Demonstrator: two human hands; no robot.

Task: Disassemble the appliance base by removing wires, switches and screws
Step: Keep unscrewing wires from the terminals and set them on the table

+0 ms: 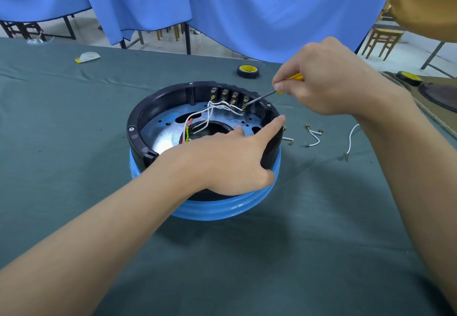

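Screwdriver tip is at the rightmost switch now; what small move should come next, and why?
Probably work the screwdriver gently at the rightmost switch terminal to free its white wire. The right hand pinches the tool with its tip there, wires are attached, and the left hand holds the base steady.

Left hand (232,162) half-curled; right hand (329,78) clenched

A round black-and-blue plastic appliance base (138,140) sits on the green-clothed desk (74,192). Along its far inner wall stand small black switches (228,96), thin white wires (223,105) before them; a yellow-handled screwdriver (296,77) reaches the rightmost. A black tape roll (248,71) lies behind, short white wire offcuts (314,132) right.
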